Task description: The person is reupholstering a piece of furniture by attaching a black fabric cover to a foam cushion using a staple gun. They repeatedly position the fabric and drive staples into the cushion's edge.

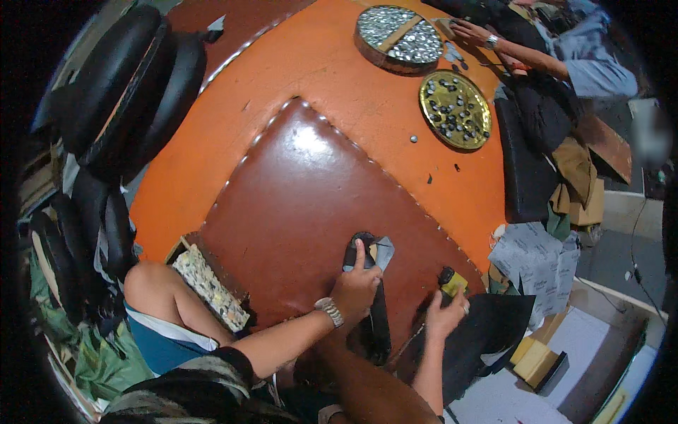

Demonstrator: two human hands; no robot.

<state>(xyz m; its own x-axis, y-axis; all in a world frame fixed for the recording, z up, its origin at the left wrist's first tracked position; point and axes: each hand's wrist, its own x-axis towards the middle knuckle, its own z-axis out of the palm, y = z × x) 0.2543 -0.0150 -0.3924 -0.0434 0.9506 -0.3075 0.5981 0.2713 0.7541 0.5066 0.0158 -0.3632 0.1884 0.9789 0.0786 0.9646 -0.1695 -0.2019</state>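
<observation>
My left hand (355,288), with a metal watch at its wrist, grips a long black strip (380,321) over the brown padded sheet. Its thumb lies extended on the strip's rounded upper end, where a grey flap (383,252) sticks out beside it. My right hand (446,315), a ring on one finger, is closed round a small yellow-and-black block-shaped object (451,280); its exact kind is unclear. Beneath that hand a black sheet (459,346) spreads toward the lower right.
On the orange surface (339,92) stand a round tin of shiny metal pieces (367,51) and a golden tray (427,113) with dark buttons. Another person's hand (472,33) reaches in there. Black padded rings (106,78) are stacked left; a speckled foam block (210,288) lies by my knee.
</observation>
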